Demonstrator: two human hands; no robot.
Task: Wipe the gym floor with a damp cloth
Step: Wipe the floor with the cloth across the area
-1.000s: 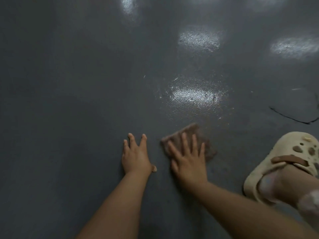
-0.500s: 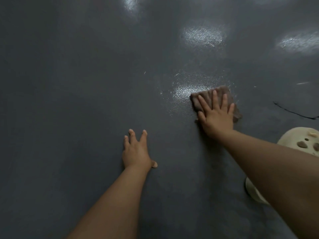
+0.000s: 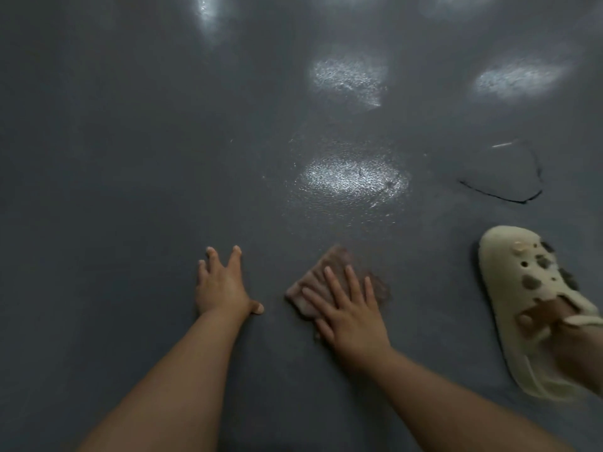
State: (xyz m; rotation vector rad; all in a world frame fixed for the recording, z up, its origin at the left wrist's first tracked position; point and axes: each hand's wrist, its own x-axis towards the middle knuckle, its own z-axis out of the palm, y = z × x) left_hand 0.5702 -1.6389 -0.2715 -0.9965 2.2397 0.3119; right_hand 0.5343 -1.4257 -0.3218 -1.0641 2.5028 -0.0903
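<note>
Grey floor [image 3: 114,190]: right hand [image 3: 354,318], fingers spread, dragged cloth [image 3: 321,277] back near planted left hand [image 3: 222,288] w/ fingers splayed.

Left arm: bare forearm, enters from the near left edge and extends far.
Left hand [image 3: 222,285]: palm down, flat on the surface; fingers straight and spread, thumb angled out to the right; holds nothing.
Right arm: bare forearm, enters from the near right edge and angles far and left.
Right hand [image 3: 350,313]: palm down, fingers straight and slightly spread, pointing far and left; pressing flat.
Spacing: hands side by side, apart, right hand slightly nearer.
</note>
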